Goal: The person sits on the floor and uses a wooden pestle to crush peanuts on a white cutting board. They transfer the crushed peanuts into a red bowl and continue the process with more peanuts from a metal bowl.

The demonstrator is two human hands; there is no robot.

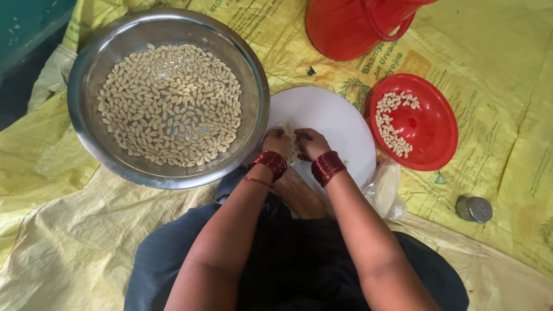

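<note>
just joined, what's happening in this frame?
A person sits on a yellow woven sheet, seen from above. The left hand and right hand are pressed together over a small clump of pale dough on a round white board. To the left, a large steel bowl holds many small pale shaped pieces. To the right, a red plastic lid carries a smaller batch of similar pieces. A red bucket stands behind, and a small metal container lies at the right.

printed yellow sack sheet [501, 92] spread underneath, clear plastic bag [385, 190] beside white board [328, 115]
</note>
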